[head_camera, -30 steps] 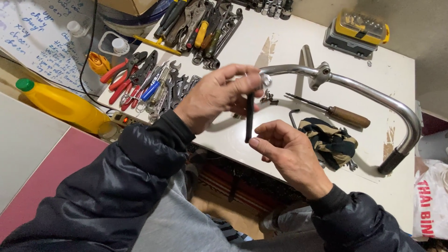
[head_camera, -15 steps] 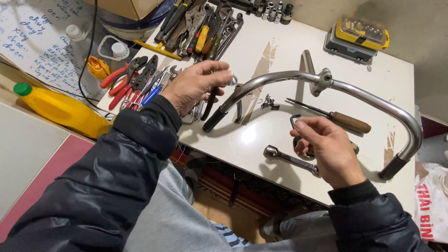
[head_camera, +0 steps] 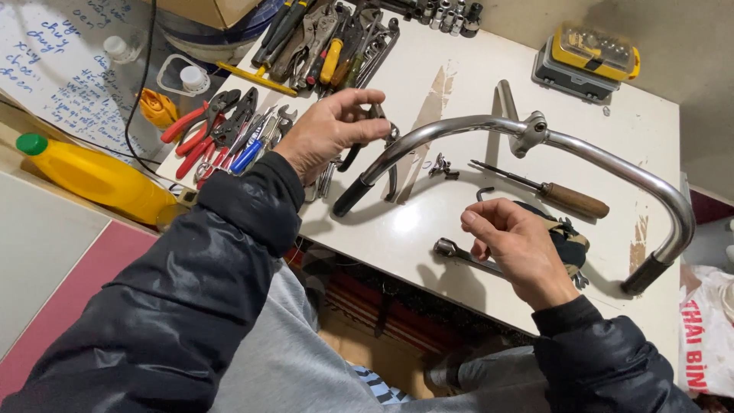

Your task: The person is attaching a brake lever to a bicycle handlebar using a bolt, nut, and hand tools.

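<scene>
My left hand [head_camera: 332, 130] is raised over the white table's left part, thumb and fingers pinched on a dark, pliers-like tool [head_camera: 378, 126] whose handles hang down. It hovers just above the left end of a chrome bicycle handlebar [head_camera: 459, 126] with black grips [head_camera: 352, 197], which lies across the table. My right hand [head_camera: 520, 245] hovers near the table's front edge with loosely curled fingers and nothing in it. Beneath it lie a socket wrench [head_camera: 445, 247] and a camouflage cloth [head_camera: 572, 239].
A wooden-handled screwdriver [head_camera: 573, 200] lies right of centre. Red-handled pliers [head_camera: 202, 134] and several wrenches [head_camera: 329, 42] crowd the table's left and back. A yellow bit case [head_camera: 592, 50] sits at the back right, and a yellow bottle [head_camera: 92, 176] lies off the table's left side.
My left hand has lifted away from the tool pile with the dark tool pinched in it. My right hand has risen off the table and shifted slightly left. The handlebar stays on the table.
</scene>
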